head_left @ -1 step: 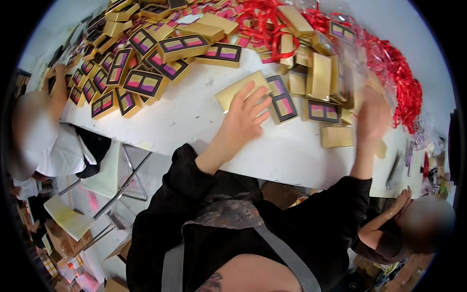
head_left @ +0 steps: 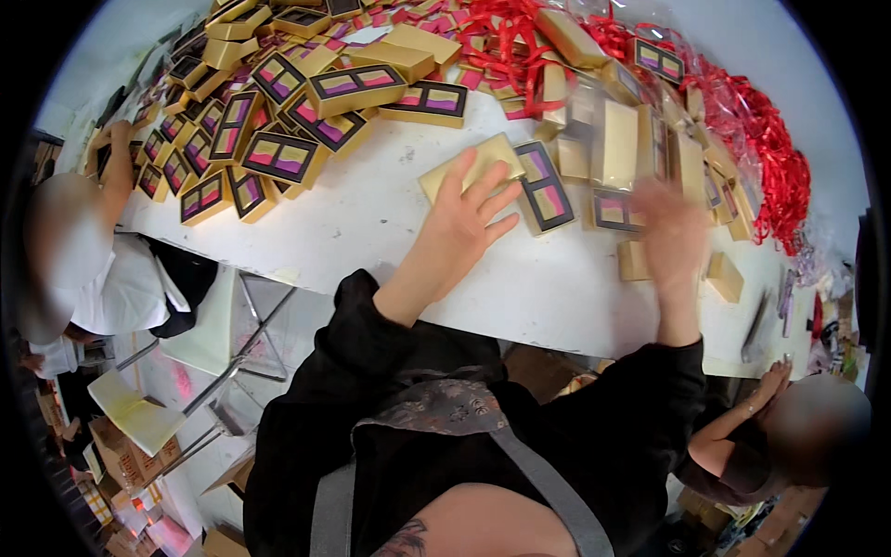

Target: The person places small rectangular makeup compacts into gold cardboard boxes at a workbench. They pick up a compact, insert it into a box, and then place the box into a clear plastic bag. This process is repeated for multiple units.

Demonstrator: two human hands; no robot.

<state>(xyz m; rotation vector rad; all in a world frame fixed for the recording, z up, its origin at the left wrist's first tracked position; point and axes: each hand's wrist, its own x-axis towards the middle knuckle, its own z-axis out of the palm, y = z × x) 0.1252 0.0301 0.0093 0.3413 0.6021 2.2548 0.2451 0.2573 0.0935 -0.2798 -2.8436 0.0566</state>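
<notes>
Lying flat under left hand point(head_left: 461, 226): gold box point(head_left: 469, 165)

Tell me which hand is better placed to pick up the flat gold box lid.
Left. The left hand already lies flat on the flat gold box lid; the right hand is blurred, over the windowed boxes farther right, so probably worse placed.

Long white table point(head_left: 371, 232) under bright even light; grey floor point(head_left: 278, 343) below, with a folding metal chair frame point(head_left: 246, 357) and cardboard boxes point(head_left: 121, 455) at lower left.
</notes>
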